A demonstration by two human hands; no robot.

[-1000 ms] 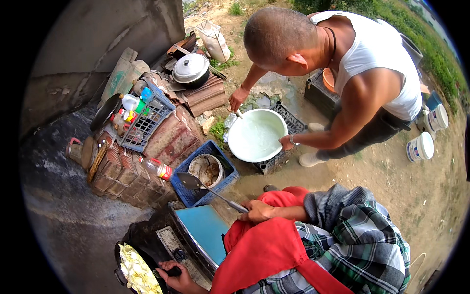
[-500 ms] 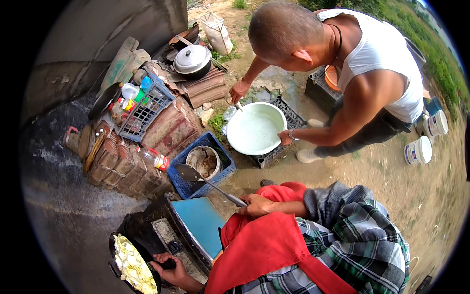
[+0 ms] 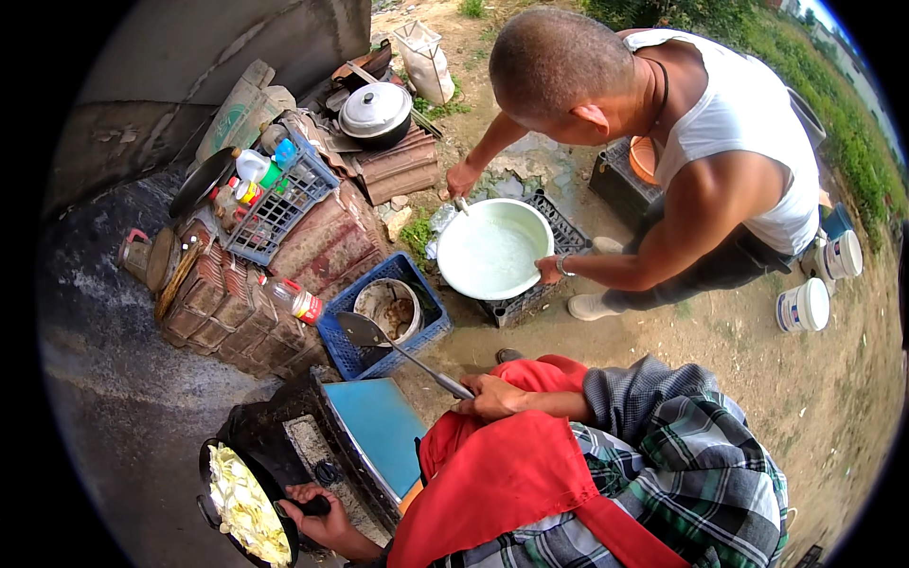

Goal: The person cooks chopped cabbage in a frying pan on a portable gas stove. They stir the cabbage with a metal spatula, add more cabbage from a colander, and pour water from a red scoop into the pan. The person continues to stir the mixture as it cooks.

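Observation:
At the lower left, my left hand (image 3: 322, 523) is closed round the black handle of a dark wok (image 3: 277, 478). Chopped pale yellow-green cabbage (image 3: 244, 502) fills the wok. My right hand (image 3: 494, 396) grips a cooking spatula (image 3: 417, 363) by its handle, resting close to my red apron (image 3: 502, 473). The spatula's dark blade sticks out over a blue crate (image 3: 428, 327), beside a dirty white bucket (image 3: 409, 320) standing in it. Between my hands lies a blue board (image 3: 377, 421) on the stove box's edge.
A co-worker in a white sleeveless top (image 3: 734, 118) bends over a white basin (image 3: 492, 248) of water on a crate. Left are stacked tiles (image 3: 327, 232), a grey basket of bottles (image 3: 289, 213), an oil bottle (image 3: 298, 301) and a lidded pot (image 3: 376, 114). White buckets (image 3: 803, 305) stand far right.
The whole view has shifted slightly. Both my hands keep their holds on the wok handle and the spatula. The co-worker's hands stay at the basin.

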